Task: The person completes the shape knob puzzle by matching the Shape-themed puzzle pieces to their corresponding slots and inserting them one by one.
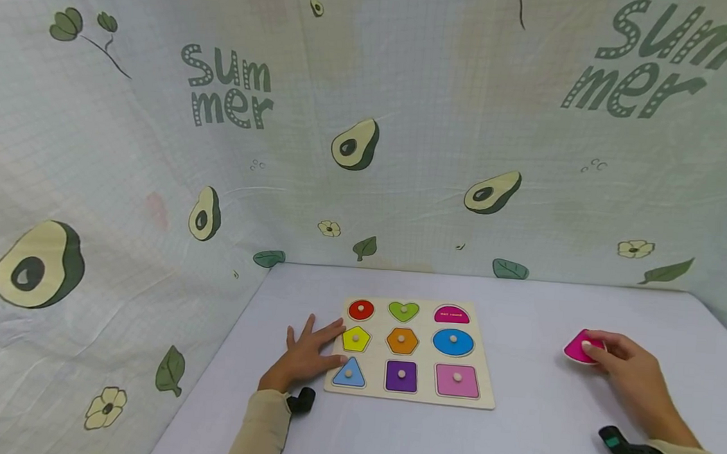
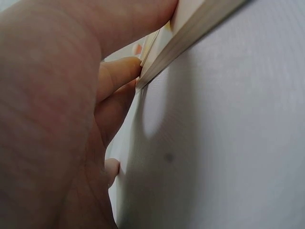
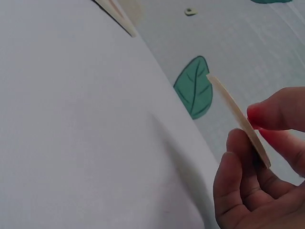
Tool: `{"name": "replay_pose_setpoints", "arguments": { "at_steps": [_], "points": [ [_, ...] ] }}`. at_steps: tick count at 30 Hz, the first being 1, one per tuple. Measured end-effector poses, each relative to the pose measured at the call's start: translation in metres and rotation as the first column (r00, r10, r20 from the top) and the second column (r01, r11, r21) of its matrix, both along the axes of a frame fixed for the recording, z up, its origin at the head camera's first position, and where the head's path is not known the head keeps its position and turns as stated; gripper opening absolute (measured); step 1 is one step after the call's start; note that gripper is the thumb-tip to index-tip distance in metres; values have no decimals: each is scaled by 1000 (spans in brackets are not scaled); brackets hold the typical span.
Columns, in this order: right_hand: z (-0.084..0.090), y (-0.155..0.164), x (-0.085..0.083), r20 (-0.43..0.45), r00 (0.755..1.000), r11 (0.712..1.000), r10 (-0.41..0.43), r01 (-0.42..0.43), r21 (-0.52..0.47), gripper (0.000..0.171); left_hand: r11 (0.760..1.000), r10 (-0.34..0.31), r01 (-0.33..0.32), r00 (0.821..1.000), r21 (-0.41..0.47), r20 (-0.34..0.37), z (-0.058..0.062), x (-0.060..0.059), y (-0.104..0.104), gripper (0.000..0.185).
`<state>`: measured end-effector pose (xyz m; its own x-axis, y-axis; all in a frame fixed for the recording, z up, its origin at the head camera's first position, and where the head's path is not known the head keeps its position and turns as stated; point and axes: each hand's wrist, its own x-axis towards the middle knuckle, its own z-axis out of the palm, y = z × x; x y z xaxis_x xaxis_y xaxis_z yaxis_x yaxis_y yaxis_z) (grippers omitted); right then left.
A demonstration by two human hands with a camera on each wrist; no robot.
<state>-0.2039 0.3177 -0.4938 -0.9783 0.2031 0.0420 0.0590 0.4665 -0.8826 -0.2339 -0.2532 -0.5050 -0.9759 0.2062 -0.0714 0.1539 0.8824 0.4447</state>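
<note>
Fingers (image 3: 267,119) pinch pink piece (image 1: 578,348); left hand (image 1: 305,357) flat.

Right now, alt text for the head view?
A person's right hand pinches a magenta half-round piece off to the right of a wooden shape puzzle board, whose top-right slot is empty. The left hand rests flat against the board's left edge on a white table.

The word "Summer" is printed twice on the avocado cloth (image 1: 407,118) behind the bench. Tiny words stand in the puzzle board's (image 1: 409,396) pink half-round slot (image 1: 452,315), too small to read.
</note>
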Motion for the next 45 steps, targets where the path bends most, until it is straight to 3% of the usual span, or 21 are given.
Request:
{"name": "replay_pose_setpoints", "arguments": {
  "at_steps": [4,13,25,34,45],
  "points": [
    [-2,-10,-4,-2,1000,997,17,-17,-78,58,1000,1,-1,1000,-10,-2,0,0,-1,74],
    [3,-28,-15,23,997,986,74,-69,-149,86,1000,7,-7,1000,-8,3,0,1,-1,74],
    [5,-52,-23,27,996,937,83,-69,-342,74,1000,-2,2,1000,8,0,2,-1,0,74],
    [5,-70,-33,49,994,951,103,-84,-297,76,1000,8,-8,1000,-3,10,0,-1,-2,74],
    [2,-88,-40,28,992,936,123,-107,-335,72,1000,7,-7,1000,5,4,2,-1,0,74]
  ]
}}
